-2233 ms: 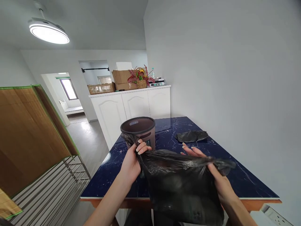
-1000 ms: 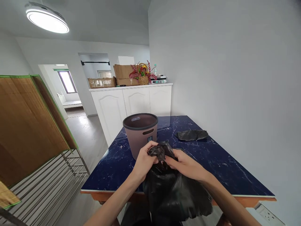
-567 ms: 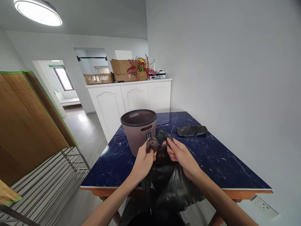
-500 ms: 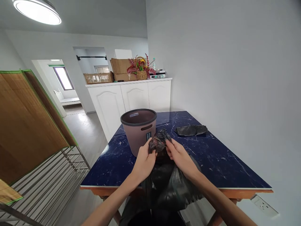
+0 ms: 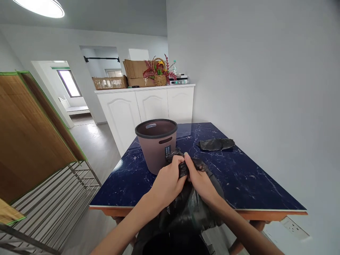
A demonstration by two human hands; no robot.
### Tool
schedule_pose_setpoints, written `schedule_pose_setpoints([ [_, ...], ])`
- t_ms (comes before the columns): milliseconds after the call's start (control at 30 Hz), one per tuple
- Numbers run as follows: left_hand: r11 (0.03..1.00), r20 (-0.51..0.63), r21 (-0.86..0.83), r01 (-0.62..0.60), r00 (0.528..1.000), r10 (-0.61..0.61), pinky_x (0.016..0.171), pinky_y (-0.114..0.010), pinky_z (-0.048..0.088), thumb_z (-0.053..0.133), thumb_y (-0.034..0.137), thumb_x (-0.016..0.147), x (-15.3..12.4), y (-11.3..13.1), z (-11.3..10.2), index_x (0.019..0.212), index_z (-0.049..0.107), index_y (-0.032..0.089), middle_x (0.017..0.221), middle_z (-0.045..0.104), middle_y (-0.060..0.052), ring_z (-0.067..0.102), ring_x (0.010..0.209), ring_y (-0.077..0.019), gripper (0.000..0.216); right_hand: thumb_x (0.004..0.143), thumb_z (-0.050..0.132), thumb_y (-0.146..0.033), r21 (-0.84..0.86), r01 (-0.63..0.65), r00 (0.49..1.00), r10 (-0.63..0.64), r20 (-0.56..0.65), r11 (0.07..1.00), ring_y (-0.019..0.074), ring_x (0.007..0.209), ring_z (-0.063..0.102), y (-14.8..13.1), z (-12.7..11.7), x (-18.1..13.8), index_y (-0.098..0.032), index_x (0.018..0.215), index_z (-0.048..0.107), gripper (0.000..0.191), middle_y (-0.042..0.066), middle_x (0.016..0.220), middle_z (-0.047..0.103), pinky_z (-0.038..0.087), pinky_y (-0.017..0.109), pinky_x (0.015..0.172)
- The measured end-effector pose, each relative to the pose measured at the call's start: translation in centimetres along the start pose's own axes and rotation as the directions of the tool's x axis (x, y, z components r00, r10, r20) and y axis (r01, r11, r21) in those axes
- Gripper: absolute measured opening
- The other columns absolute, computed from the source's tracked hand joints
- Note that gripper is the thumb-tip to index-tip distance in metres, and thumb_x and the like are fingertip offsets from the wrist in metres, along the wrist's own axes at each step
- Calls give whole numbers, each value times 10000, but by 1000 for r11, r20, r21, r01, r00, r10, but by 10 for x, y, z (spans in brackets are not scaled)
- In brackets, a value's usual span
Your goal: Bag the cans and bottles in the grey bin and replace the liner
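A black plastic bag (image 5: pixel 191 209) hangs at the front edge of the table, its gathered top bunched between my hands. My left hand (image 5: pixel 170 179) grips the bunched plastic from the left. From the right, my right hand (image 5: pixel 200 179) pinches the same gathered part, thumb pointing up. The two hands are close together. Just behind them a mauve trash bin (image 5: pixel 156 152) with a dark rim stands upright on the table, a label and a handle slot on its side. A folded black bag (image 5: pixel 216 144) lies flat to the right.
The blue marbled table (image 5: pixel 252 184) borders a wall on the right. Behind it stands a white cabinet (image 5: pixel 154 104) with cardboard boxes (image 5: pixel 110 83) and a flower basket (image 5: pixel 160 80). A metal rack (image 5: pixel 66 198) with a bamboo mat (image 5: pixel 32 131) is at the left.
My hands have come closer together on the bag's bunched top, and the left hand has turned over it. The view has tilted slightly down. The bin and folded bag have stayed put.
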State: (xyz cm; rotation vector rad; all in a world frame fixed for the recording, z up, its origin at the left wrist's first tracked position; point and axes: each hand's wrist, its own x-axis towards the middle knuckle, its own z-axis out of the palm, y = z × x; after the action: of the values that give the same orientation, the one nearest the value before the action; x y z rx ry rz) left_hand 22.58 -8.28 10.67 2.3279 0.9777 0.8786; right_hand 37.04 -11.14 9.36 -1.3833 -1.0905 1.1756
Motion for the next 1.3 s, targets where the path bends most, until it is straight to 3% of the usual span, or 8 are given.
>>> schedule_pose_setpoints([
  [233, 952, -26, -300, -67, 998, 62, 831, -331, 524, 614, 299, 1038, -18, -19, -3, 1188, 324, 279, 1113, 645, -72, 707, 1059, -234, 326, 895, 635, -776, 229, 44, 997, -30, -65, 972, 256, 817, 707, 4, -5, 7, -242, 913, 728, 543, 74, 892, 744, 583, 336, 693],
  [367, 794, 116, -604, 62, 993, 11, 800, -303, 512, 692, 346, 1016, -13, -29, -13, 1038, 298, 282, 996, 637, 7, 681, 887, -164, 399, 998, 514, -738, 109, 199, 961, -216, 174, 974, 189, 621, 593, 0, -24, 4, -261, 760, 598, 540, -3, 658, 595, 530, 309, 647],
  [467, 631, 202, -765, 131, 978, 43, 737, -269, 495, 739, 340, 989, -6, -34, -19, 1011, 318, 274, 918, 599, 54, 633, 761, -114, 427, 1088, 491, -551, -112, 527, 803, -450, 391, 842, 165, 624, 584, -6, -41, 2, -245, 813, 609, 428, -16, 683, 613, 491, 289, 660],
  [567, 585, 178, -797, 149, 984, -7, 724, -250, 476, 782, 321, 958, -1, -35, -20, 1025, 376, 264, 923, 594, 57, 608, 764, -102, 415, 1091, 544, -308, -297, 780, 625, -656, 424, 552, 170, 745, 664, -3, -49, 2, -231, 940, 700, 231, 18, 839, 717, 497, 286, 724],
  [800, 715, 70, -685, 143, 989, -130, 722, -271, 469, 654, 575, 1005, -5, -21, -16, 988, 528, 244, 813, 625, 31, 601, 737, -150, 355, 1037, 551, -101, -520, 819, 380, -908, 178, 241, 214, 1122, 757, 21, -38, 12, -241, 1182, 763, 292, 72, 1226, 790, 608, 334, 980],
  [900, 760, 37, -619, 197, 974, -222, 876, -332, 509, 574, 677, 1001, -2, -17, -15, 972, 679, 238, 956, 739, -51, 681, 970, -246, 453, 1034, 514, -67, -586, 794, 290, -948, 131, 161, 225, 1161, 749, 20, -28, 12, -222, 1233, 743, 341, 84, 1370, 749, 614, 362, 1027],
  [1100, 619, 248, -679, 394, 917, -312, 1012, -375, 478, 534, 761, 978, 14, -1, -22, 1056, 842, 199, 1066, 798, -108, 694, 1101, -298, 646, 987, 421, 39, -706, 708, 264, -934, 239, 19, 277, 1277, 643, 19, -23, 12, -237, 1310, 712, 515, 44, 1559, 615, 610, 434, 1023],
  [1300, 485, 160, -819, 306, 934, -319, 940, -303, 505, 862, 558, 841, 17, 5, -18, 1046, 856, 185, 1008, 804, -85, 708, 973, -214, 426, 985, 477, 35, -695, 715, 323, -916, 239, 71, 301, 1505, 458, 25, -33, 14, -377, 1494, 601, 666, 28, 1765, 302, 533, 485, 1118],
])
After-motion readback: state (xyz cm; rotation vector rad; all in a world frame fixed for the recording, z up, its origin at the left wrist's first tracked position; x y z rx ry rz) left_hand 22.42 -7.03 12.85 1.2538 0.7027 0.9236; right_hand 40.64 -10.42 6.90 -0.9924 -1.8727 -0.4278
